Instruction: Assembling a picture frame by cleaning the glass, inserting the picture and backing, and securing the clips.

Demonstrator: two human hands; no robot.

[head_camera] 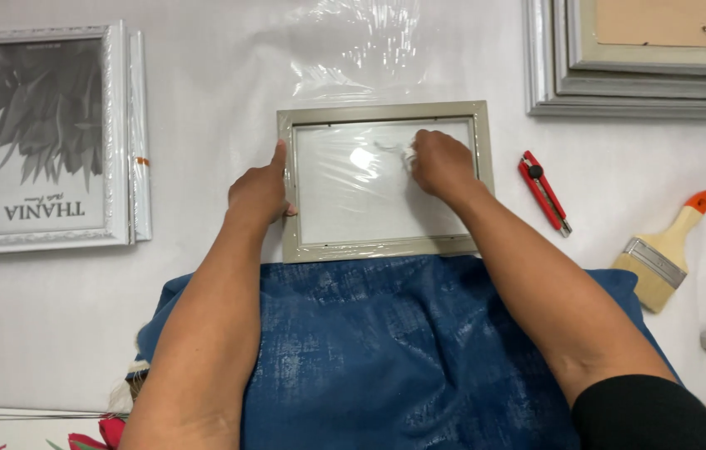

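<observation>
A small rectangular picture frame [385, 181] with a matte grey-beige moulding lies flat on the white tabletop [203, 100], just above a blue mottled cloth [386, 350] that covers the near edge. Its pane is glossy and catches a soft glare — thin clear film seems to cover it, though how far is hard to tell.

The left hand [259, 192] presses against the frame's left rail, thumb up along the moulding, fingers curled at the outer edge — a steadying grip on the frame. The right hand [443, 163] rests on the pane near the upper right, fingers bunched and pinching a small crumple of clear film [399, 152].

Crinkled transparent plastic wrap [353, 50] lies beyond the frame. To the right sit a red utility knife [544, 192] and a wooden flat paintbrush [665, 250] with an orange tip. A white ornate frame [40, 137] lies at left; stacked grey frames [636, 75] lie at upper right.
</observation>
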